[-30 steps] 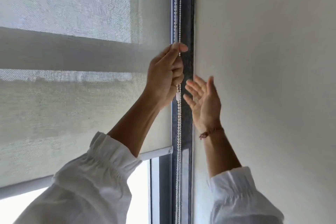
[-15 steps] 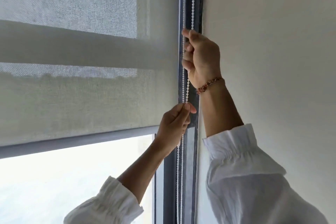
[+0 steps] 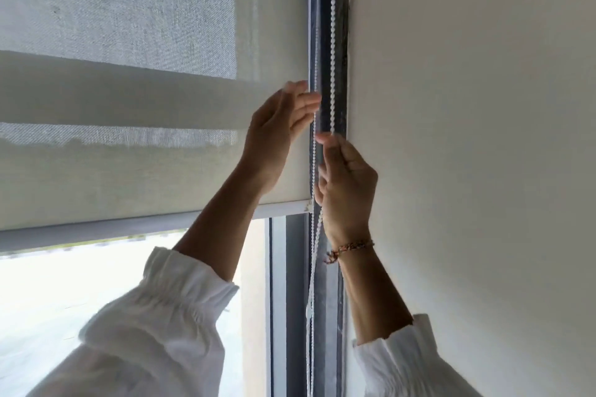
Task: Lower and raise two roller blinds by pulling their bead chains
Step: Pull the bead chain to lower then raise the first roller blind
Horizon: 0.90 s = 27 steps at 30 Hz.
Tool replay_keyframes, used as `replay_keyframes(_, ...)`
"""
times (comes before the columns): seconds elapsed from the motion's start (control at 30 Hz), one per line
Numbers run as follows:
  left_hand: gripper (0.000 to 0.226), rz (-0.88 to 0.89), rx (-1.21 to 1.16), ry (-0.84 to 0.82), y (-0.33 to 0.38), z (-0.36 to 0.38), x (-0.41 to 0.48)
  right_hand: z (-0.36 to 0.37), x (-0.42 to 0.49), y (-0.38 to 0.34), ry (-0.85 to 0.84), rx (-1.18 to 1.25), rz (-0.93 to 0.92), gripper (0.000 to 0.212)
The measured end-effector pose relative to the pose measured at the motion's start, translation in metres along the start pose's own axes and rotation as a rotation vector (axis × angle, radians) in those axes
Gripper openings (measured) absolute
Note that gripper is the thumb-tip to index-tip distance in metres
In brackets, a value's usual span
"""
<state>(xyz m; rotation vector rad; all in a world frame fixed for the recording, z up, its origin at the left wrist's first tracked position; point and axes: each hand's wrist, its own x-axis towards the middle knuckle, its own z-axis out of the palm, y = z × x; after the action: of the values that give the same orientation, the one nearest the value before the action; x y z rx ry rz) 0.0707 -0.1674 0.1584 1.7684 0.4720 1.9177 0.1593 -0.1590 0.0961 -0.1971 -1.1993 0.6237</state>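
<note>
A pale mesh roller blind covers the upper window; its bottom rail slants across mid-frame. A white bead chain hangs in two strands along the dark window frame at the blind's right edge. My right hand is closed on the right strand, thumb and forefinger pinching it just below the level of my left hand. My left hand is higher and to the left, with fingers spread and fingertips by the left strand, gripping nothing. A small white chain connector hangs lower down.
A plain white wall fills the right side, right next to the chain. The dark vertical window frame runs down beside the bright glass below the blind. White sleeves cover both forearms at the bottom.
My right hand came down along the chain from its high grip. My left hand let go of its low pinch and rose above it, fingers now spread. The blind's bottom rail has risen.
</note>
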Motion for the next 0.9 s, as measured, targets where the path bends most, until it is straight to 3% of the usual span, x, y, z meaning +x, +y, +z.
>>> replay_keyframes(0.13,0.035,-0.067,0.045,-0.104,0.023,0.027,0.013,-0.009,-0.039,0.024,0.019,-0.04,0.051,0.022)
replay_keyframes(0.27,0.023,-0.172,-0.121,0.016,0.027,0.044,0.013,-0.019,-0.051,0.026,-0.007,0.041,0.146,0.024)
replay_keyframes(0.37,0.026,-0.102,-0.097,0.156,0.019,0.051,0.014,-0.024,-0.045,0.024,-0.093,0.197,0.235,0.026)
replay_keyframes(0.53,0.031,0.039,-0.12,0.195,0.014,0.051,0.013,-0.031,-0.022,0.024,-0.255,0.279,0.407,0.024)
replay_keyframes(0.6,0.032,0.075,-0.118,0.194,0.011,0.05,0.012,-0.033,-0.014,0.027,-0.282,0.207,0.436,0.04)
replay_keyframes(0.7,0.032,0.104,-0.065,0.193,0.006,0.053,0.005,-0.03,0.003,0.027,-0.207,0.104,0.432,0.054)
replay_keyframes(0.9,0.034,0.107,0.095,0.158,-0.025,0.047,-0.027,-0.014,0.06,-0.005,-0.12,0.19,0.283,0.05)
